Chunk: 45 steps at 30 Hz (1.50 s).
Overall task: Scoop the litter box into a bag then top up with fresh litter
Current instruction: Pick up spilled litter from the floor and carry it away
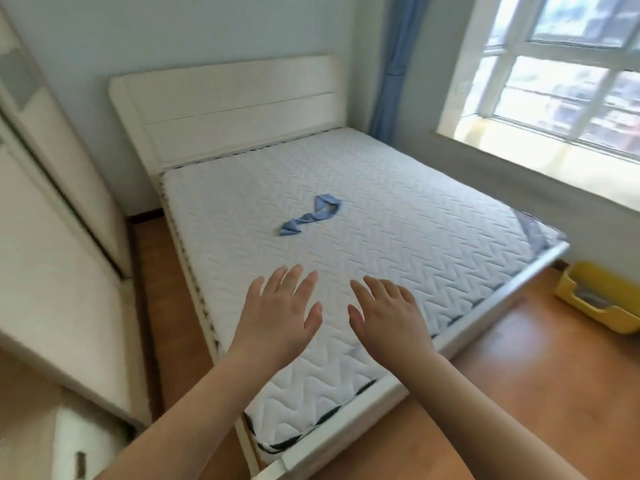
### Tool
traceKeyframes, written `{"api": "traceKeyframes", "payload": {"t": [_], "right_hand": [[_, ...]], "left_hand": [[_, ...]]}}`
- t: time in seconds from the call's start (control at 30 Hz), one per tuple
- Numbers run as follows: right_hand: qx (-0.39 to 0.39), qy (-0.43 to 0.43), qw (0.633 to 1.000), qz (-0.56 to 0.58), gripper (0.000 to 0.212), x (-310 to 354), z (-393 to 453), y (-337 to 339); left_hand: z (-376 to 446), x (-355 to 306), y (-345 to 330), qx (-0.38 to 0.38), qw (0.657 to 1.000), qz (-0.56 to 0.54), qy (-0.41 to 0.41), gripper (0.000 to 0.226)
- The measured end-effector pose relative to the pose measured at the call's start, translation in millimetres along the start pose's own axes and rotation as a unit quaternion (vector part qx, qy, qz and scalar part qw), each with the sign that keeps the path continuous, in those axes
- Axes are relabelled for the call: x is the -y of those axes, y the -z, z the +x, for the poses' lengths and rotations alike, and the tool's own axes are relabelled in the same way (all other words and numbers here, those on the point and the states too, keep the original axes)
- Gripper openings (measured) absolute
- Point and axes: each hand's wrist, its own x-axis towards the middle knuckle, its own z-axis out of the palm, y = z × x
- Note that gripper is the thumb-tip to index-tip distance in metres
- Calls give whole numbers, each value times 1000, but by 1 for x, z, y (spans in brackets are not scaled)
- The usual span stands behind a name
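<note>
- Left hand and right hand: each grip wide, fingers straight, holding nothing, side by side above the white quilted mattress.
- Risk: no scoop or bag is in view; starting bare-handed would likely spill litter on the wooden floor.
- Right of the grip, well apart: yellow plastic litter box on the floor.
- Beyond the grip: blue fabric strip, white headboard, window.

White quilted cloth mattress: matt, stitched in a wavy zigzag. Twisted blue cloth strip on it, soft, matt. Smooth white-painted bed frame. Glossy orange-brown wood floor. Yellow plastic litter box, smooth, slight sheen.
</note>
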Motion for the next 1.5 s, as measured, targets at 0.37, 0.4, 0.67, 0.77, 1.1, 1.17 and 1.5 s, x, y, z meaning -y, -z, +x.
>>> {"api": "traceKeyframes", "payload": {"t": [0.37,0.4,0.67,0.77,1.1,1.17,1.5], "right_hand": [[8,-237,971,-20,50,-294,-130,49],[2,-254,967,-23,50,-309,-142,53],[1,-381,924,-42,43,-413,-201,58],[8,-418,907,-40,45,-447,-205,53],[13,-515,853,-85,52,-566,-168,60],[17,-531,844,-77,59,-589,-160,64],[3,-571,820,-50,49,-718,-150,65]], "left_hand": [[88,-314,-29,-7,965,-63,-256,46],[91,-337,-30,-5,958,-72,-277,48],[132,-487,-36,-1,907,-72,-416,57],[157,-527,-46,-25,893,-74,-443,51],[282,-639,-66,-30,849,-105,-516,46],[304,-661,-66,-33,842,-115,-526,44],[383,-782,-92,-5,826,-138,-546,49]]}}
